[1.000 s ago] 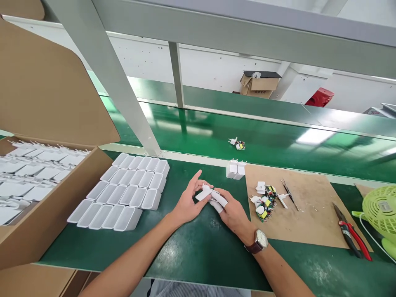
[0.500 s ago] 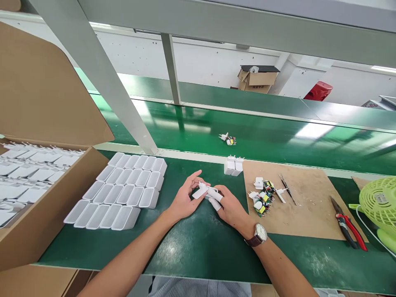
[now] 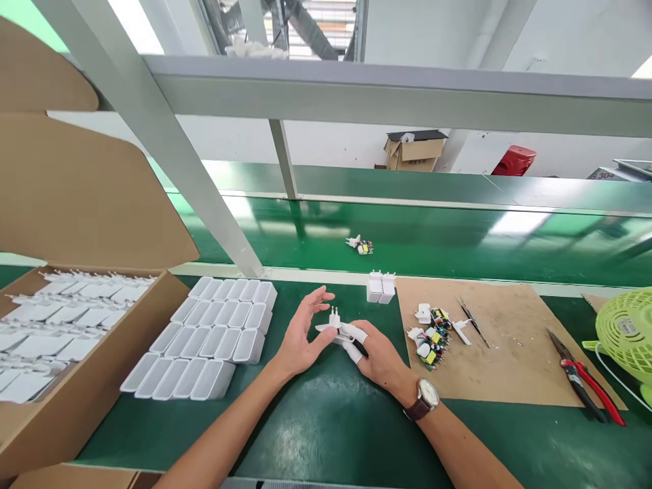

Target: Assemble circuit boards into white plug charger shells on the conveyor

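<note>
Between my two hands is a white two-pin plug piece [image 3: 334,320], its pins pointing up and away from me. My right hand [image 3: 379,353] pinches its right side between thumb and forefinger, both wearing white finger covers. My left hand [image 3: 300,336] has its thumb pressed on the left part, while its other fingers stand apart behind. Just beyond, two white adapter housings [image 3: 380,288] stand together with pins up. Left of my hands, rows of open white housings [image 3: 208,339] sit on the green table. The underside of the plug piece is hidden.
An open carton [image 3: 168,299] of white plug parts stands at left. On a brown board [image 3: 489,373] lie circuit boards [image 3: 432,336], tweezers [image 3: 473,322] and red-handled pliers [image 3: 585,380]. A green fan [image 3: 626,333] is far right. Another circuit board with plug [image 3: 360,245] lies on the green strip behind.
The camera view has tilted up. The plug piece is turned so that its pins now stand up, and my left fingers have spread away from it while the thumb stays on.
</note>
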Demonstrator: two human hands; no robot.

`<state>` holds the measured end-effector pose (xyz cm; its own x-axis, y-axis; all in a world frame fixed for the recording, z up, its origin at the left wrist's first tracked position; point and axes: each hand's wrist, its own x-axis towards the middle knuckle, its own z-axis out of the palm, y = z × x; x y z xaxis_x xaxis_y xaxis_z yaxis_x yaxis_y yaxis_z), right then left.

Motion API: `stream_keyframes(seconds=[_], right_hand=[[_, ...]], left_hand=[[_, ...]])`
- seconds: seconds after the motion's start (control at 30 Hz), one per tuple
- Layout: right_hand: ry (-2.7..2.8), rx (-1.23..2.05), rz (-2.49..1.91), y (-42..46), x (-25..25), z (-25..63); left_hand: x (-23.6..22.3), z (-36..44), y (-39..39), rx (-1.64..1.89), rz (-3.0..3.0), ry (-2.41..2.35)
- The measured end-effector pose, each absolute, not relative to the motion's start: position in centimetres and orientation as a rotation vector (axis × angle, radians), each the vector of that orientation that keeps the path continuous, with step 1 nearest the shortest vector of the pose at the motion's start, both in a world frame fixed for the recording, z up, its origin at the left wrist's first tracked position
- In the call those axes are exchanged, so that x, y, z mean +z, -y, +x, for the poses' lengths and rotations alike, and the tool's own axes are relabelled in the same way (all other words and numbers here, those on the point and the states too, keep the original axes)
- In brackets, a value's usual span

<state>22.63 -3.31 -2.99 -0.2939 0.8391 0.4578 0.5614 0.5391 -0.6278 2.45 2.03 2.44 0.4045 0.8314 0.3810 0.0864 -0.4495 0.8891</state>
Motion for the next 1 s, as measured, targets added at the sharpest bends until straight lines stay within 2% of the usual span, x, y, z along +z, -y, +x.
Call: stream_keyframes(seconds=[0.13,0.23,0.37,0.6,0.8,1.0], right_hand=[[2.067,0.391,-1.157,3.1,-3.1,22.3],[2.099,0.351,-1.179,2.9,-3.3,22.2],[2.140,0.284,-1.219,2.7,-3.1,22.3],[2.239,0.204,-1.302,2.0,-2.5,22.5],[2.278,0.139,-1.315,1.7,-2.2,22.7],[2.277,0.129,-1.314,1.7,-1.5,22.9]], left_hand=[[6.8,4.2,-4.4,1.086,2.038,-1.042],[8.6,6.5,-9.0,0.885,2.382,-1.063],[7.6,10.1,-16.5,0.507,2.631,-1.150],[4.5,13.8,-23.6,0.186,2.665,-1.278],[5.6,14.0,-25.8,0.135,2.702,-1.376],[9.0,18.1,-24.5,0.309,2.774,-1.241]])
